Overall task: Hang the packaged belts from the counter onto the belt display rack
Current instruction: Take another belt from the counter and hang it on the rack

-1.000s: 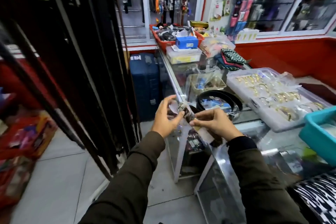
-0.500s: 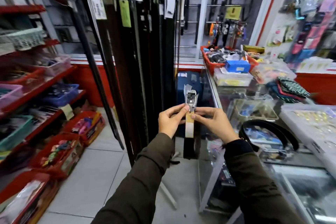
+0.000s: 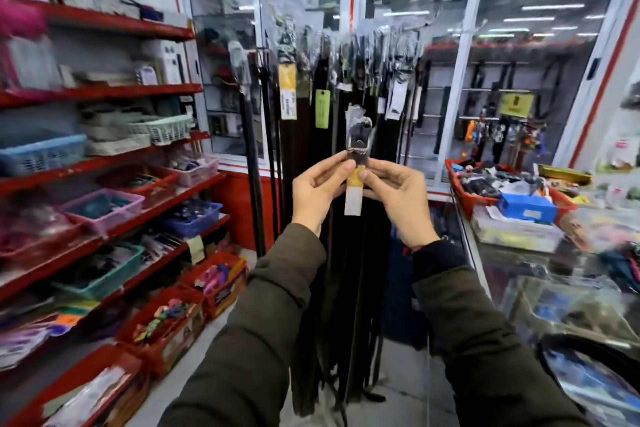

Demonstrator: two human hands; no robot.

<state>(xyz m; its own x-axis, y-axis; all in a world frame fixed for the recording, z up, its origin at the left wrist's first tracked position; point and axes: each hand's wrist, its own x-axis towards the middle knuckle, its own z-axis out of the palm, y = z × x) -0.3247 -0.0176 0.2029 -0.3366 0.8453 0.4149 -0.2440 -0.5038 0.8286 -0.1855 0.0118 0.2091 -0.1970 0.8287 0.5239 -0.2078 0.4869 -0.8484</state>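
I hold a packaged belt (image 3: 358, 139) upright at chest height, its buckle end in clear plastic on top and a yellow and white label below. My left hand (image 3: 317, 189) pinches it from the left and my right hand (image 3: 398, 194) from the right, just under the buckle. Its dark strap hangs down between my arms. Straight behind it stands the belt display rack (image 3: 332, 55), crowded with several long dark belts hanging by their wrapped buckles. Another coiled black belt (image 3: 588, 345) lies on the glass counter (image 3: 519, 270) at the lower right.
Red shelves (image 3: 114, 94) with baskets and boxes line the left side, with red crates on the floor below. On the counter to the right sit a red tray (image 3: 460, 184), a blue box (image 3: 526, 206) and a clear tub. A tiled aisle runs between them.
The view has turned left from the counter to face the rack. Both hands have lifted the belt's buckle end higher, in front of the hanging belts.
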